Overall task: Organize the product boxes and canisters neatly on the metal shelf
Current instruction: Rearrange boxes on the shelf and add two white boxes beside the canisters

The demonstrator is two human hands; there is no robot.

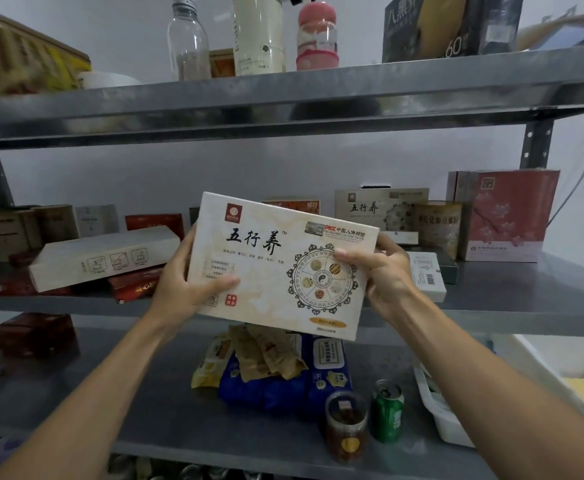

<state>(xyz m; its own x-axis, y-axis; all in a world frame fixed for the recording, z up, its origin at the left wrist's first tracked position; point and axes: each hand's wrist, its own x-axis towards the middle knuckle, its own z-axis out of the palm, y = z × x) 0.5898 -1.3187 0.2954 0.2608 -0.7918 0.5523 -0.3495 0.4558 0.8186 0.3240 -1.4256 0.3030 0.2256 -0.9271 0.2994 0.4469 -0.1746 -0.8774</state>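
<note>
The left hand [183, 282] pinches the left edge of the flat cream box [280, 268], thumb on its printed face, and the right hand [384, 275] clasps the right edge, so the box hangs tilted in the air just in front of the middle board of the metal shelf [491, 317]. The gap behind looks narrow: pushed in crooked, it could knock the gold canister [439, 226] or the white barcode box [427, 277] at right, or nudge the long pale box [103, 258] perched aslant on red boxes [134, 287] at left.
</note>
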